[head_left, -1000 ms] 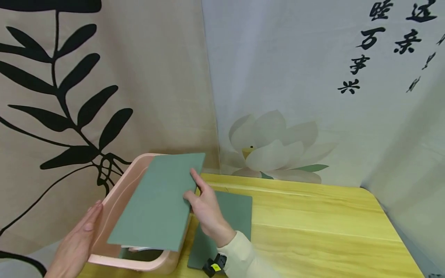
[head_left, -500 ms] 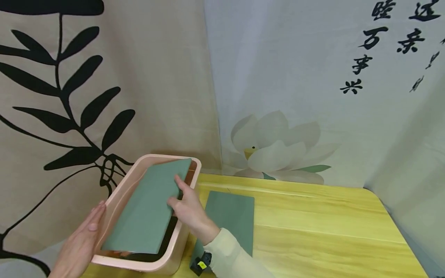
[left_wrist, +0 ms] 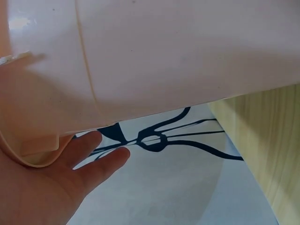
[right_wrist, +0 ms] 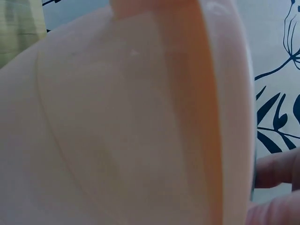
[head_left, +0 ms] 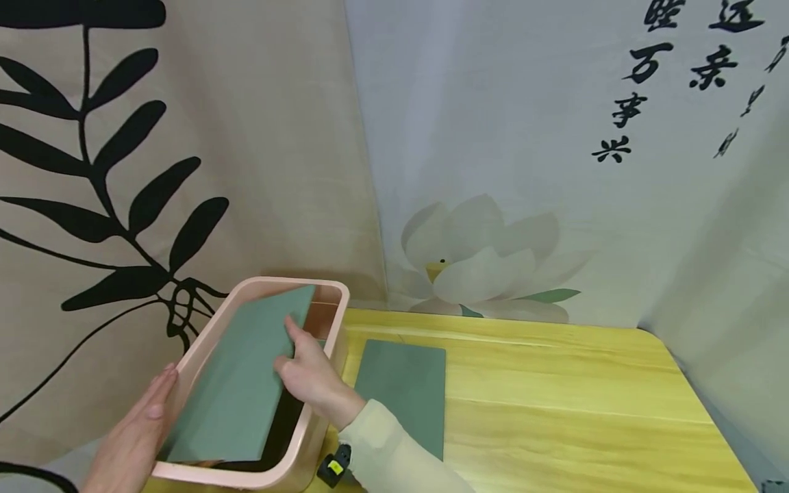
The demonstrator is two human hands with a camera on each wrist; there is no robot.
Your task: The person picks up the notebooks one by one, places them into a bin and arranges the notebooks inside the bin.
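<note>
A thin green rectangular board (head_left: pixel 243 376) lies tilted within the pink bin (head_left: pixel 335 294), its lower edge near the bin's front. My right hand (head_left: pixel 317 380) grips its right edge, thumb and index finger on the upper face; the other fingers are hidden. In the right wrist view, fingertips (right_wrist: pixel 276 171) show past the bin's rim. My left hand (head_left: pixel 129 431) rests against the outside of the bin's left wall with fingers extended. The left wrist view shows that hand (left_wrist: pixel 61 183) under the rim, fingers fairly straight.
A second green board (head_left: pixel 403 383) lies flat on the yellow wood-grain table (head_left: pixel 573 404), right of the bin and partly behind my right forearm. Printed curtains (head_left: pixel 296 137) hang behind and beside the table. The bin's lower contents are dark and mostly covered.
My right hand has moved left and slightly down with the green board, bringing it from above the bin's right rim to inside the bin. My left hand stays at the bin's left wall.
</note>
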